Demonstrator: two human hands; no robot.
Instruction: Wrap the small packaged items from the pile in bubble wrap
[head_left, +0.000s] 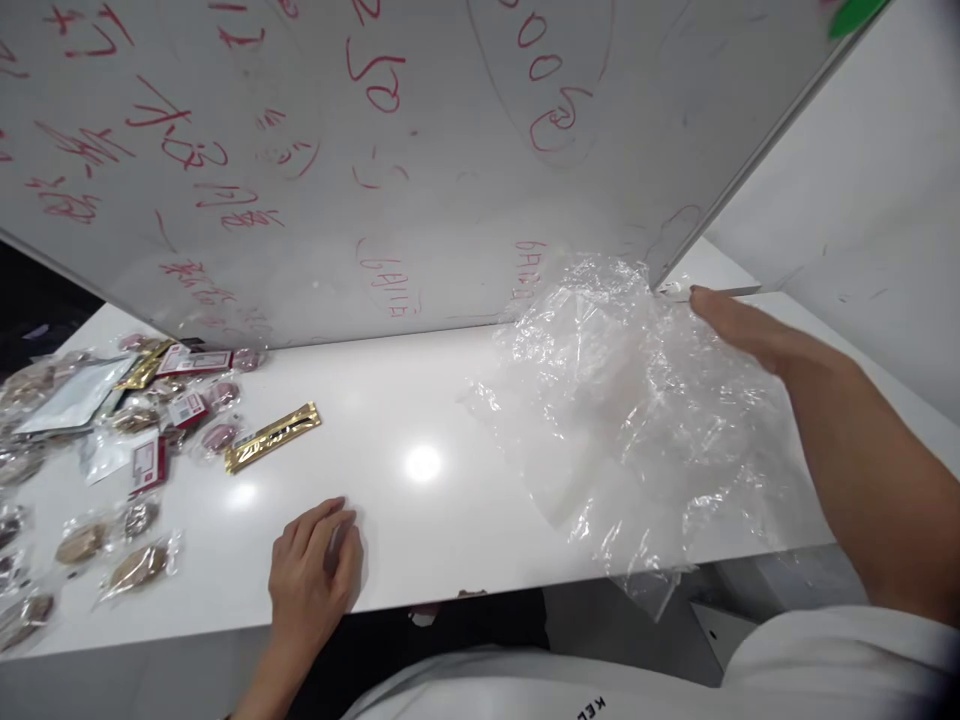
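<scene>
A large, crumpled clear plastic bag [615, 400] spreads over the right part of the white table [405, 400], and a corner hangs past the front edge. My right hand [739, 325] grips the bag at its far right side, with most of the fingers hidden. On the table near the front edge rests my left hand [311, 560], loosely bent, its thumb apart from the fingers and nothing in it. Beyond that hand lies a gold stick sachet [273, 438], untouched.
Many small wrapped packets [139, 567] cover the table's left end, together with a pale flat pouch [79, 393] and red-and-white labelled packets [148, 462]. A whiteboard [450, 200] with red writing stands along the back edge. At the right is a white wall [870, 200].
</scene>
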